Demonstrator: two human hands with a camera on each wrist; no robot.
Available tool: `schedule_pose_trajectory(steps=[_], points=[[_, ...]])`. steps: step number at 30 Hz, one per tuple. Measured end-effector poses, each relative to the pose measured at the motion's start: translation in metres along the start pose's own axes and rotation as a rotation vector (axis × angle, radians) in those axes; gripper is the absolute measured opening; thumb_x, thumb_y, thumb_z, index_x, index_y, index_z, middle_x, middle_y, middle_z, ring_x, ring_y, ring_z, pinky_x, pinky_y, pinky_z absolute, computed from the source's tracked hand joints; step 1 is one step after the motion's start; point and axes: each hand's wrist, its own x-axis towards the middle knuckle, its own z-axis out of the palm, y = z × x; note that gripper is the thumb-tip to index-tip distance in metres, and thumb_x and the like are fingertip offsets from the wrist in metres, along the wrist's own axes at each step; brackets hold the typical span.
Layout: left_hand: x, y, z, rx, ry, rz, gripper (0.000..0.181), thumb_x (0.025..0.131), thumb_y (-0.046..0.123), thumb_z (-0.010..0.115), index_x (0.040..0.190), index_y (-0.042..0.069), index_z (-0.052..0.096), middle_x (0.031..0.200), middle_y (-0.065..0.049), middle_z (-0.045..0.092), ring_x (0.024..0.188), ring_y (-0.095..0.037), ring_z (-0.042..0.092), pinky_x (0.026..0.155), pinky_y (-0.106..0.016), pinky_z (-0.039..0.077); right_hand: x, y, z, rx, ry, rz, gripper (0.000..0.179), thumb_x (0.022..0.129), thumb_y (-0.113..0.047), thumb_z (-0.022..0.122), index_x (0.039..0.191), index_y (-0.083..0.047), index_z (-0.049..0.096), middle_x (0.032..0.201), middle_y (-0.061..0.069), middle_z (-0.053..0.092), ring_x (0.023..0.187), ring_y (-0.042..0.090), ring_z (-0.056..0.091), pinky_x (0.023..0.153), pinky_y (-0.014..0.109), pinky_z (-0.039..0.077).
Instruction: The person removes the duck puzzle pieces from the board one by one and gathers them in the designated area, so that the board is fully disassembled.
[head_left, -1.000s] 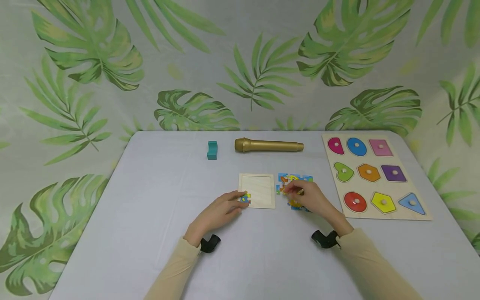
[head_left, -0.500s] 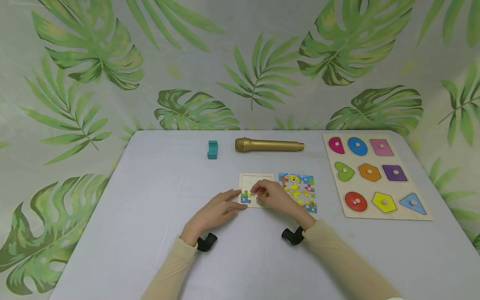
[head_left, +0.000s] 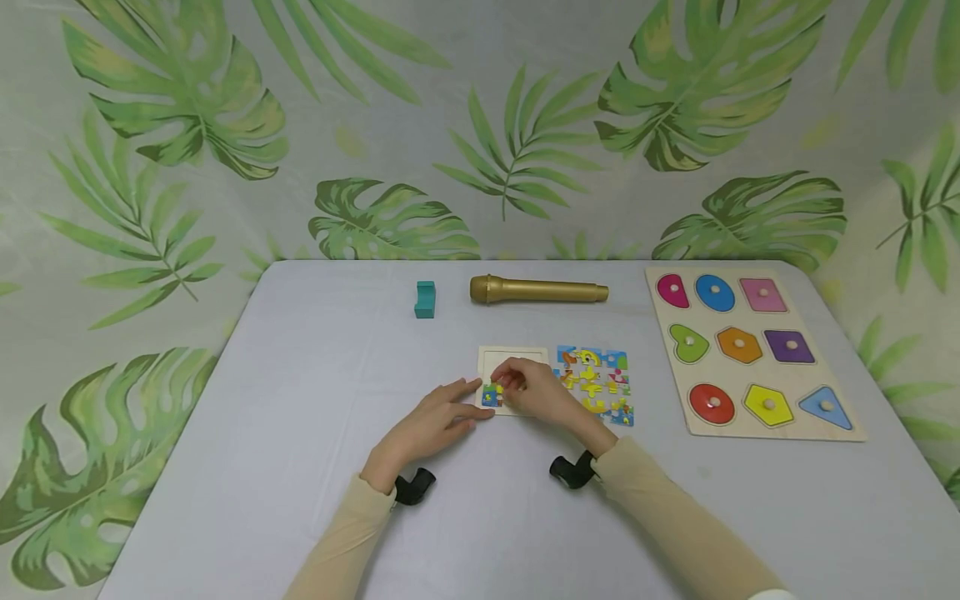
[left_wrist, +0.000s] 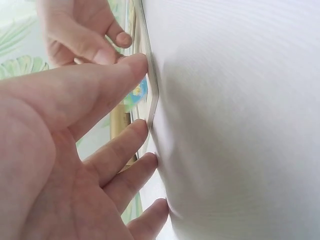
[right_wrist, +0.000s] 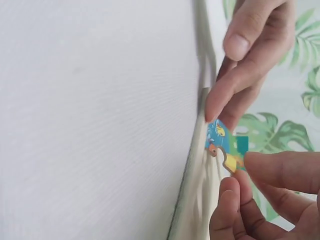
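A shallow wooden puzzle tray point(head_left: 517, 351) lies on the table in front of both hands. A blue corner puzzle piece point(head_left: 490, 398) sits in its near left corner. My left hand point(head_left: 423, 429) rests at that corner, its extended fingertips point(left_wrist: 141, 127) against the tray's edge in the left wrist view. Over the tray, my right hand point(head_left: 538, 394) pinches a small yellow and orange jigsaw piece point(right_wrist: 230, 163) between thumb and fingers, right beside the corner piece. To the right of the tray lie several colourful jigsaw pieces point(head_left: 592, 388), partly behind the right wrist.
At the back lie a gold microphone point(head_left: 540, 290) and a small teal block point(head_left: 425, 300). A wooden shape board point(head_left: 703, 358) with knobbed colourful shapes is on the right. A leaf-patterned cloth point(head_left: 525, 125) hangs behind the white table point(head_left: 285, 375).
My right hand has moved left from the loose pieces to the tray, carrying a jigsaw piece, then slightly further left toward the corner piece. The left hand has stayed by the tray, shifting slightly.
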Motion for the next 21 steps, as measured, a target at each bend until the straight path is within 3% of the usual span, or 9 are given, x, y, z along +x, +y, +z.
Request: schedule_pose_trajectory(steps=[6,13,21], points=[[0.000,-0.001,0.000,-0.013,0.007,0.003,0.026,0.095,0.010,0.058,0.119,0.008,0.069,0.146,-0.019,0.039,0.134,-0.042,0.030,0.107,-0.055,0.027,0.004,-0.001,0.003,0.007,0.022,-0.032,0.025,0.080,0.010,0.061,0.103,0.000,0.064,0.081,0.009,0.056,0.075,0.017,0.054,0.070,0.030,0.047],[0.000,-0.001,0.000,-0.006,0.006,0.009,0.027,0.095,0.009,0.058,0.120,0.008,0.068,0.146,-0.020,0.039,0.135,-0.042,0.030,0.107,-0.054,0.026,0.008,0.003,0.006,-0.025,0.044,-0.033,0.022,0.081,0.010,0.060,0.096,-0.005,0.064,0.081,0.003,0.059,0.072,0.015,0.056,0.069,0.029,0.048],[0.000,0.000,-0.001,-0.006,-0.010,-0.005,0.029,0.095,0.010,0.058,0.123,0.010,0.067,0.147,-0.019,0.038,0.136,-0.040,0.029,0.108,-0.054,0.025,0.002,0.012,-0.008,0.015,0.070,0.002,0.022,0.084,0.006,0.060,0.101,-0.007,0.064,0.082,0.004,0.061,0.073,0.017,0.055,0.069,0.030,0.047]])
